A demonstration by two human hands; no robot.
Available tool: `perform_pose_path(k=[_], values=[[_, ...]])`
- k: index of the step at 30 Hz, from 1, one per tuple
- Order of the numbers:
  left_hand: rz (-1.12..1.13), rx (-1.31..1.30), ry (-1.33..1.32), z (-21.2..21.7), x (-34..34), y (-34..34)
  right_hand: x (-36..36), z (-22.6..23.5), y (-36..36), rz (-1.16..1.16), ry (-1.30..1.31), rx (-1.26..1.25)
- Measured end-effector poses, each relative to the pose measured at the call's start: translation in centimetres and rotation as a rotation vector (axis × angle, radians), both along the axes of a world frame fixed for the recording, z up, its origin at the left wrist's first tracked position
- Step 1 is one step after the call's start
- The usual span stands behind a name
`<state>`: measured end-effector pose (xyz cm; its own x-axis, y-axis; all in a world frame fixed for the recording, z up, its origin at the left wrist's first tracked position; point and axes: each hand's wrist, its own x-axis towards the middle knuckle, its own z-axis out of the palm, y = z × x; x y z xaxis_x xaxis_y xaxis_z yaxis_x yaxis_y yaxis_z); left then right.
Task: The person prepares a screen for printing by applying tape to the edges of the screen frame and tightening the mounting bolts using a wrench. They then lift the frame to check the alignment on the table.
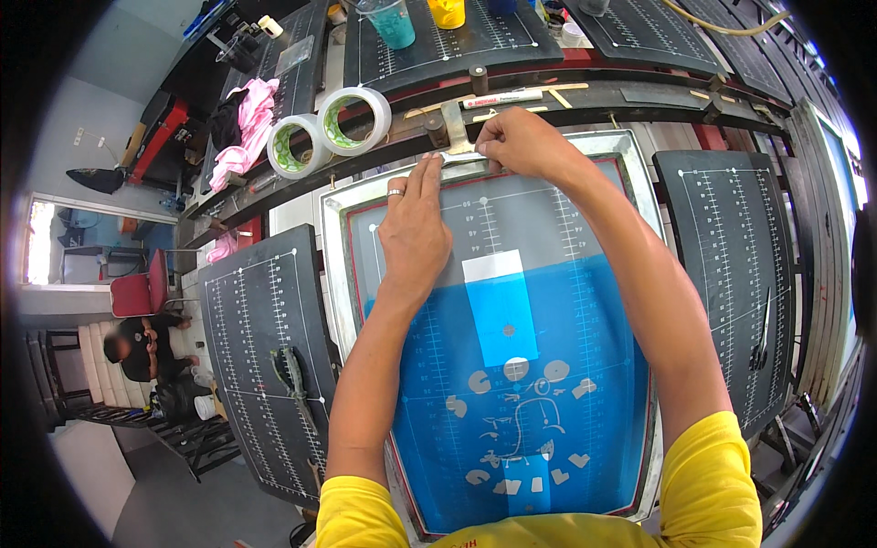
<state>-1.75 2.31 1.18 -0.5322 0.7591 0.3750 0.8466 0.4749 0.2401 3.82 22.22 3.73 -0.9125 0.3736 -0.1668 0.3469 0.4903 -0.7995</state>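
Note:
A silk-screen frame point(340, 265) with a blue-coated mesh point(429, 365) lies before me, over a dark marked board. Scooter-like line art and several pale shapes show in the blue. My left hand point(416, 228), a ring on one finger, rests over the frame's far edge with its fingers stretched out. Just right of it, my right hand point(528, 144) pinches at the same edge, beside a metal bracket point(456, 128). A narrow pale strip point(464, 157) lies between the hands. What the right fingers hold, if anything, is hidden. Beneath the mesh sits a white-and-blue rectangle point(493, 266).
Two clear tape rolls point(379, 123) stand on the rail left of the bracket, near a marker point(502, 99) and pink cloth point(256, 123). Paint cups point(393, 26) stand at the back. Scissors point(761, 338) lie on the right board point(722, 237). A person point(146, 347) sits far left.

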Motion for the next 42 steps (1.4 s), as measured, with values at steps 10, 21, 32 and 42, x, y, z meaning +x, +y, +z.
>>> perform_pose_path(k=[10,21,32,42], values=[[-0.01,0.032,-0.055,0.1,0.0,0.0,1.4,-2.9,-7.0,-0.179,0.066,-0.564],[-0.001,0.026,-0.07,0.2,-0.1,-0.3,3.9,-0.9,-5.7,-0.26,0.062,-0.408],[-0.011,0.002,-0.008,0.1,-0.1,0.0,2.3,-1.2,-1.1,-0.128,0.092,-0.075],[0.011,0.029,-0.062,-0.1,-0.2,-0.2,0.8,0.2,0.4,-0.004,0.039,-0.013]])
